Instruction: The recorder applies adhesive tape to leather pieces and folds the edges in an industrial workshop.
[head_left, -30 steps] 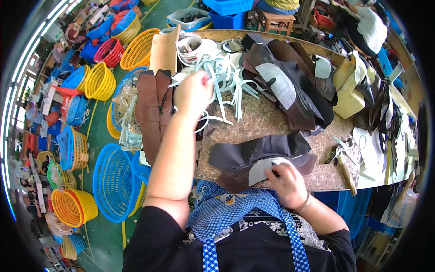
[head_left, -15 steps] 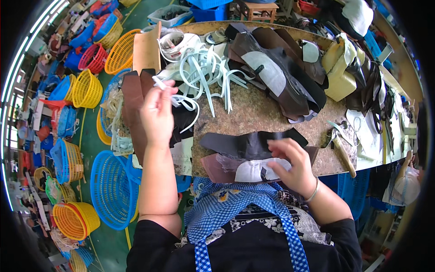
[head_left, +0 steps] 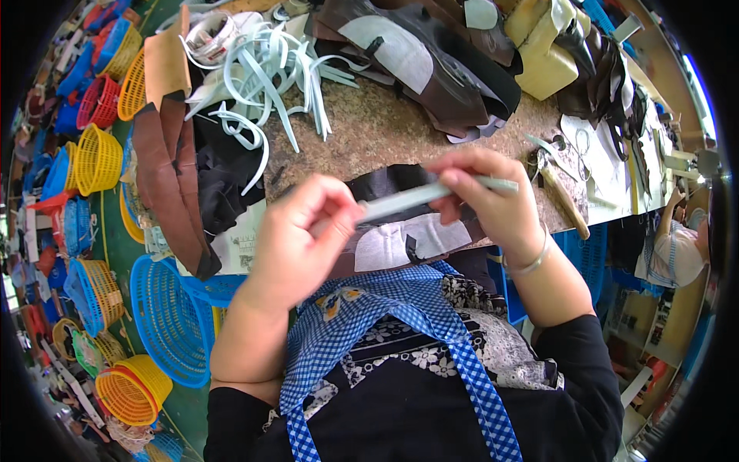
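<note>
Pale strip point(head_left: 408, 200) spans the frame's centre, thumb and fingers of the left hand point(head_left: 296, 239) and right hand point(head_left: 493, 196) pinched around it, probably to hold it straight over the dark leather piece point(head_left: 377, 183). Similar strips point(head_left: 311, 81) heap at upper left, seemingly for easy reach.

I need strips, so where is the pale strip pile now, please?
In the head view, the pale strip pile lies upper left, beyond the left hand, beside the tan board.

Head view: left fisheye | faces steeply down | near — worktop point(head_left: 362, 138) above, apron point(head_left: 366, 304) below
</note>
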